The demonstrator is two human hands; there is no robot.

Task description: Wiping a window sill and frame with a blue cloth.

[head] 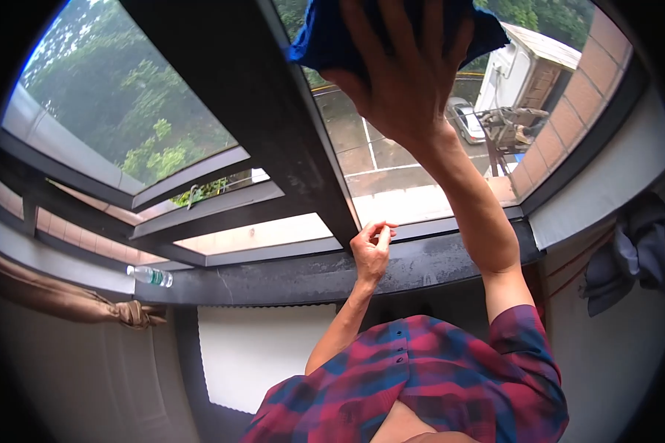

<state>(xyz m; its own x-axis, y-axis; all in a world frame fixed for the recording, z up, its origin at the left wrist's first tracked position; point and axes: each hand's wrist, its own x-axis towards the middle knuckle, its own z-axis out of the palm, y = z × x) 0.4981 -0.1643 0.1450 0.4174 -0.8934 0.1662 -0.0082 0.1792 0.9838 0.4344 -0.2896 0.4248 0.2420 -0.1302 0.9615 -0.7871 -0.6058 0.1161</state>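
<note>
My right hand [410,72] is raised at the top of the view, fingers spread flat over a blue cloth [332,39] that lies against the window pane [388,144]. The cloth's upper part runs out of the picture. Lower down, my left hand [374,246] is by the bottom corner of the dark window frame [310,138], its fingers curled and thumb near the fingertips. Nothing shows in the left hand; whether it touches the frame I cannot tell.
A clear plastic bottle [151,276] lies on its side on the dark windowsill [244,282]. Left stands a tilted-out window sash [194,194]. A knotted brown curtain [133,314] hangs at the left, grey cloth [620,255] at the right. Below the sill is a white panel [266,349].
</note>
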